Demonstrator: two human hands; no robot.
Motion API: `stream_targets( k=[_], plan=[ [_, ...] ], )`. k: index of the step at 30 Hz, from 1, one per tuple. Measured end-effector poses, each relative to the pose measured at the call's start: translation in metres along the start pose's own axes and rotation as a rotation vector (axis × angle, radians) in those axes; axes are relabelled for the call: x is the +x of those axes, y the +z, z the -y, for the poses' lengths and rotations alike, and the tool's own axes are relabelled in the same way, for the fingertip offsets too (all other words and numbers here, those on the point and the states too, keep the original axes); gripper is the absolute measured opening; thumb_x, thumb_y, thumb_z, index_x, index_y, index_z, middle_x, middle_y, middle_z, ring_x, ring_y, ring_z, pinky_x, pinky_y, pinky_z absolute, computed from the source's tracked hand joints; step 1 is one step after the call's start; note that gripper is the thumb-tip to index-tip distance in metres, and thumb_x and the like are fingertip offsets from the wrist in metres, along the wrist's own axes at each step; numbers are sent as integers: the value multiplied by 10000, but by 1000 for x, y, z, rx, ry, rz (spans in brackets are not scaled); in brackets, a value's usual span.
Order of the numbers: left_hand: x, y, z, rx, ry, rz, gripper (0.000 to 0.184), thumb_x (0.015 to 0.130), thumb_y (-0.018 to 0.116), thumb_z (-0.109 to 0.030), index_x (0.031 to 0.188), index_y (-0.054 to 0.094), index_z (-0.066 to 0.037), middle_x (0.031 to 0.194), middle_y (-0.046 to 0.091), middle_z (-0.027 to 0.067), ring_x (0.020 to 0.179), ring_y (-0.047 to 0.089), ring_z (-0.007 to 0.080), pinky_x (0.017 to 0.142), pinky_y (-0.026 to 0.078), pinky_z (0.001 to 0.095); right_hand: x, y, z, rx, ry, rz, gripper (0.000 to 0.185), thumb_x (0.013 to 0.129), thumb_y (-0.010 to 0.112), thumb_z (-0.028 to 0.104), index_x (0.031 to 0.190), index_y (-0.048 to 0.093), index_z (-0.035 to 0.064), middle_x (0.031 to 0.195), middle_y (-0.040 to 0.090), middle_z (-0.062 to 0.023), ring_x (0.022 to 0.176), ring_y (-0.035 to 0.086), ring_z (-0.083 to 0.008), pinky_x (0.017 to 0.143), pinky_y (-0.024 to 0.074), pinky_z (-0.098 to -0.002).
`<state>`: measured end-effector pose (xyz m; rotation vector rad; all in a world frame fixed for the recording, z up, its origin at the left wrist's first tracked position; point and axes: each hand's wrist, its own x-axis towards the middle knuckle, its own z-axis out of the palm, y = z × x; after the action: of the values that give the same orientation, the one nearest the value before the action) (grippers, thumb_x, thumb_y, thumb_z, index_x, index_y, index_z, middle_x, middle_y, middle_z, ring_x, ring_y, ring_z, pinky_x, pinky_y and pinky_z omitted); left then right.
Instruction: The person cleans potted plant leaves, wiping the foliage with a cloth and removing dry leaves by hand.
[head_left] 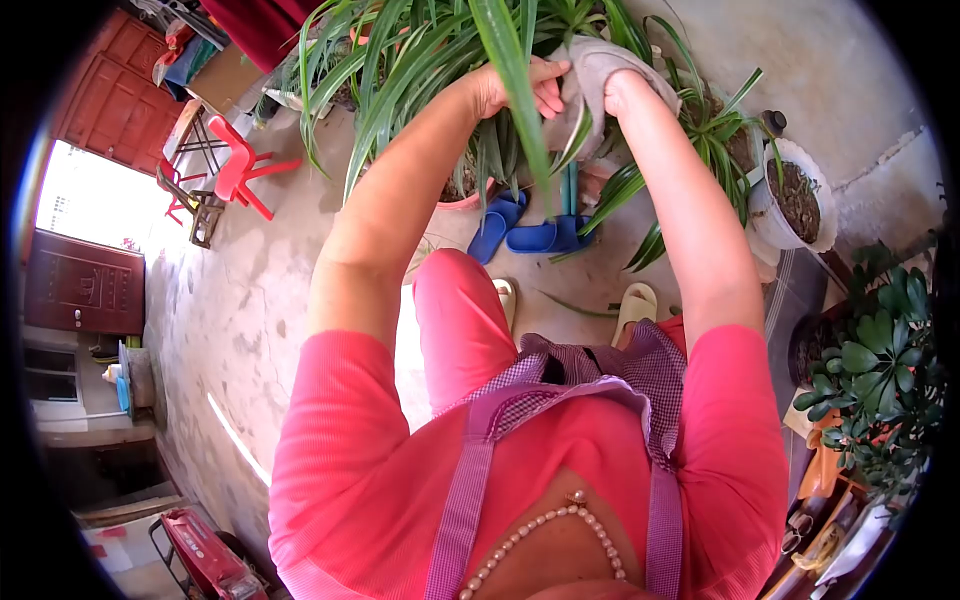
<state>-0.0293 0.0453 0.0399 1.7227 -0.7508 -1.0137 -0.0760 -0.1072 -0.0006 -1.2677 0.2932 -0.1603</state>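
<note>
At the top of the view my right hand (620, 92) grips a grey cloth (590, 85), which hides most of its fingers. Just left of it is my left hand (535, 90), its thumb and fingers apart beside the cloth's edge. A long leaf crosses in front of the left hand, so part of it is hidden. Both hands reach among the long striped leaves of a spider plant (400, 85). More of these leaves (715, 150) hang to the right of the cloth.
Blue slippers (535, 236) lie on the concrete floor (260, 290) below the plants. A white pot of soil (775, 215) stands right, above a leafy green plant (875, 355). Red chairs (238, 165) are at left, near a brown door (85, 282).
</note>
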Motion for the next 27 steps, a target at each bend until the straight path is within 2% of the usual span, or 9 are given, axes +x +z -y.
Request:
stream_targets(
  k=[8, 12, 13, 15, 17, 19, 22, 24, 27],
  plan=[
    [22, -1, 19, -65, 39, -159, 313, 818, 474, -376, 843, 517, -67, 844, 591, 61, 743, 566, 145, 664, 435, 274, -31, -28, -22, 28, 40, 13, 65, 779, 523, 137, 768, 545, 77, 646, 479, -12, 533, 439, -103, 427, 367, -254],
    [27, 4, 25, -105, 48, -212, 262, 835, 459, -324, 882, 507, -71, 865, 587, 52, 762, 564, 138, 668, 436, 275, -77, -18, -6, -406, -47, 104, 122, 733, 572, 95, 821, 544, 15, 655, 481, -47, 510, 423, -137, 411, 372, -276],
    [27, 6, 25, -102, 48, -234, 258, 835, 458, -321, 885, 504, -72, 863, 587, 50, 762, 565, 139, 666, 437, 275, -87, -21, -4, -189, 110, 70, 228, 681, 627, 88, 860, 539, -22, 690, 499, -73, 556, 446, -156, 442, 395, -288],
    [27, 8, 25, -94, 50, -276, 251, 837, 456, -315, 892, 500, -75, 857, 586, 46, 762, 566, 139, 664, 439, 274, -101, -30, -5, -456, 0, 104, 292, 637, 663, 103, 880, 550, -13, 731, 520, -91, 610, 484, -180, 498, 417, -299],
    [29, 8, 27, -108, 71, -294, 244, 838, 455, -313, 879, 502, -77, 841, 586, 42, 756, 557, 138, 675, 434, 281, -128, -30, 7, -1231, -301, 221, 426, 538, 731, 169, 901, 570, 14, 816, 547, -124, 737, 540, -227, 618, 436, -296],
    [31, 5, 29, -101, 94, -340, 237, 833, 457, -299, 891, 505, -75, 848, 579, 44, 771, 541, 146, 684, 421, 292, -145, -43, 4, -1047, -314, 221, 432, 545, 719, 282, 835, 533, 21, 735, 514, -71, 677, 517, -183, 609, 427, -271],
    [35, 3, 32, -83, 131, -453, 246, 816, 471, -267, 947, 510, -62, 895, 557, 58, 822, 505, 165, 693, 398, 302, -194, -38, 20, -1412, -302, 198, 622, 402, 764, 377, 864, 532, 31, 811, 510, -85, 757, 518, -200, 670, 429, -288],
    [36, 5, 32, -111, 154, -542, 266, 802, 486, -250, 982, 514, -55, 931, 540, 68, 854, 476, 172, 694, 392, 293, -215, -62, 16, -1579, -587, 257, 636, 394, 763, 381, 890, 542, 51, 855, 510, -93, 794, 514, -205, 676, 426, -295],
    [38, 7, 36, -44, 224, -586, 335, 776, 504, -224, 1069, 491, -62, 942, 512, 64, 857, 457, 185, 684, 381, 286, -242, -89, 9, -1427, -339, 136, 634, 371, 759, 359, 890, 543, 67, 862, 505, -90, 801, 509, -223, 677, 426, -294]
  ],
)
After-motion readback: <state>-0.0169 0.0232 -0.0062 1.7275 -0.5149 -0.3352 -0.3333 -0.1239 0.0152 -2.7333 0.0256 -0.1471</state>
